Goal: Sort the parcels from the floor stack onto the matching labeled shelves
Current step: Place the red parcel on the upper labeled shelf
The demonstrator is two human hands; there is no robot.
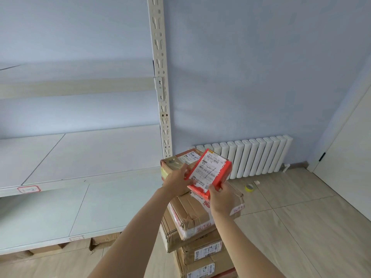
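Note:
A small red parcel [220, 173] with a white shipping label facing me is tilted up above the floor stack. My left hand [176, 180] grips its left edge and my right hand [222, 196] holds its lower right corner. Under them stands the stack of several brown cardboard parcels [190, 219], with a taped box [176, 162] on top at the back. To the left is the white shelf unit: its middle shelf [80, 155] carries a red-framed label [29, 190] on the front edge, and the lower shelf [60, 213] has another label [76, 238].
The slotted white shelf upright [161, 77] rises just behind the stack. A white radiator [251, 157] lines the blue wall, and a yellow tape roll [249, 187] lies on the tiled floor. A white door [349, 157] is at right. Flattened cardboard [100, 242] sits under the lowest shelf.

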